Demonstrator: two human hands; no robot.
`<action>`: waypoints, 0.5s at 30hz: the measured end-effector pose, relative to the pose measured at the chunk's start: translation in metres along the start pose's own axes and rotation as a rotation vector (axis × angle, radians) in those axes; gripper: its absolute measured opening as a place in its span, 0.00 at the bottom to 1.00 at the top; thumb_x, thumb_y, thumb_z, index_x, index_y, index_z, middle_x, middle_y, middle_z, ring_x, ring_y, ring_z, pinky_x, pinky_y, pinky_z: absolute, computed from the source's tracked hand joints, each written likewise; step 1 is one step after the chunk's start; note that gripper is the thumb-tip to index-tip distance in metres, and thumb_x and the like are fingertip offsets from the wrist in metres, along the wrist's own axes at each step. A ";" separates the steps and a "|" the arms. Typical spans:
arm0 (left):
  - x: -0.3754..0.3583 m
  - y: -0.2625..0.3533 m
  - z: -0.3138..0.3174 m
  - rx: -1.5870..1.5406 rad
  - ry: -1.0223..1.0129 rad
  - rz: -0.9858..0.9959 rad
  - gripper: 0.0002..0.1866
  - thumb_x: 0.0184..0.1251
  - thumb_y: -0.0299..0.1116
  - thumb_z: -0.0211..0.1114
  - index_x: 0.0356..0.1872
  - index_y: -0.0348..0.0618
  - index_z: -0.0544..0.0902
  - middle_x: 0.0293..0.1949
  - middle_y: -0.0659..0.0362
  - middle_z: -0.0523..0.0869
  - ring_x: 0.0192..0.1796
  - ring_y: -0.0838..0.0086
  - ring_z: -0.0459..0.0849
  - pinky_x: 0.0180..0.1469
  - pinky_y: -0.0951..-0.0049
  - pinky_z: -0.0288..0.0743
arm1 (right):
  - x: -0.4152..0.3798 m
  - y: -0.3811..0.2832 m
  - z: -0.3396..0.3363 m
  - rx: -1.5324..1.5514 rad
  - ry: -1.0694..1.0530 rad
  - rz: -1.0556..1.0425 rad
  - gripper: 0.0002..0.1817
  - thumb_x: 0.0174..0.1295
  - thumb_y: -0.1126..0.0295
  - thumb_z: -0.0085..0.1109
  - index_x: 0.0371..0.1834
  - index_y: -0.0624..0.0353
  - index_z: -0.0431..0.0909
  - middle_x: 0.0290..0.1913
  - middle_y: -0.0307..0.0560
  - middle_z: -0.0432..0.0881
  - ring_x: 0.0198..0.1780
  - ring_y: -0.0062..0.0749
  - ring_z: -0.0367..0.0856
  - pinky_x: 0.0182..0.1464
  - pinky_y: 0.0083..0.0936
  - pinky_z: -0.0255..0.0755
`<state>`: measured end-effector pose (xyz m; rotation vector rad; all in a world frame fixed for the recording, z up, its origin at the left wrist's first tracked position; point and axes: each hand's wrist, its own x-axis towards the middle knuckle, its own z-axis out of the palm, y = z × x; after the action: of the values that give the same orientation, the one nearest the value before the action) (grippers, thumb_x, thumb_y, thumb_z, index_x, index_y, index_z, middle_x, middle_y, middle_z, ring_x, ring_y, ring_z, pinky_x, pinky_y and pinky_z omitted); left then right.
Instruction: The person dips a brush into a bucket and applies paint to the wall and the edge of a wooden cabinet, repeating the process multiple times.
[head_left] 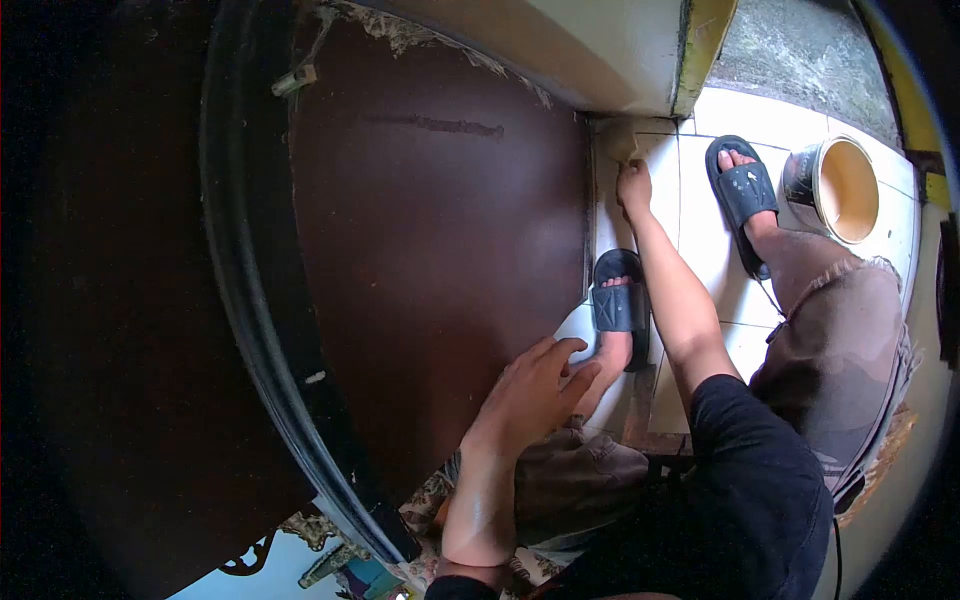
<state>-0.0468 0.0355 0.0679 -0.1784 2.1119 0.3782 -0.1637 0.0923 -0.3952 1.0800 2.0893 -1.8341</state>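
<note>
Stretched forward, my right hand (632, 188) is closed at the lower end of a blurred, pale beige thing (622, 142). I cannot make out its kind. It is against the foot of the wall, by the corner of the dark brown panel (450, 230). My left hand (530, 392) hovers above my left shin, in front of the panel's lower right part, its fingers loosely bent and apart, holding nothing. A tub (848, 190) with a cream inside and a dark, marked outer wall stands beyond my right foot.
My feet, in black sandals (742, 195), are on white floor tiles (700, 285). A black frame edge (250, 290) curves along the panel's left side. At the top are a beige wall (610, 50), a yellow post (705, 50) and rough grey concrete (805, 55).
</note>
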 end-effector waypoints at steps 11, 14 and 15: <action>-0.004 -0.003 0.004 0.016 0.119 0.083 0.23 0.66 0.47 0.59 0.54 0.40 0.76 0.44 0.47 0.81 0.45 0.59 0.81 0.51 0.63 0.72 | -0.092 -0.159 -0.034 0.476 0.029 -0.235 0.14 0.66 0.69 0.51 0.51 0.67 0.71 0.42 0.58 0.80 0.44 0.39 0.79 0.46 0.29 0.69; 0.000 -0.007 0.007 0.034 0.180 0.131 0.22 0.65 0.46 0.60 0.52 0.39 0.77 0.43 0.47 0.82 0.43 0.58 0.82 0.49 0.64 0.74 | -0.114 -0.177 -0.048 0.493 -0.003 -0.242 0.14 0.66 0.71 0.51 0.52 0.67 0.71 0.48 0.60 0.80 0.52 0.43 0.79 0.53 0.31 0.69; 0.000 -0.009 0.009 -0.001 0.178 0.117 0.22 0.64 0.45 0.60 0.51 0.39 0.78 0.42 0.47 0.82 0.43 0.58 0.82 0.48 0.63 0.74 | -0.116 -0.174 -0.044 0.459 0.010 -0.283 0.15 0.66 0.72 0.51 0.53 0.67 0.71 0.49 0.60 0.80 0.52 0.43 0.79 0.54 0.31 0.69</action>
<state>-0.0373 0.0298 0.0620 -0.0924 2.3047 0.4467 -0.1693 0.0877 -0.1817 0.9071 1.9564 -2.5381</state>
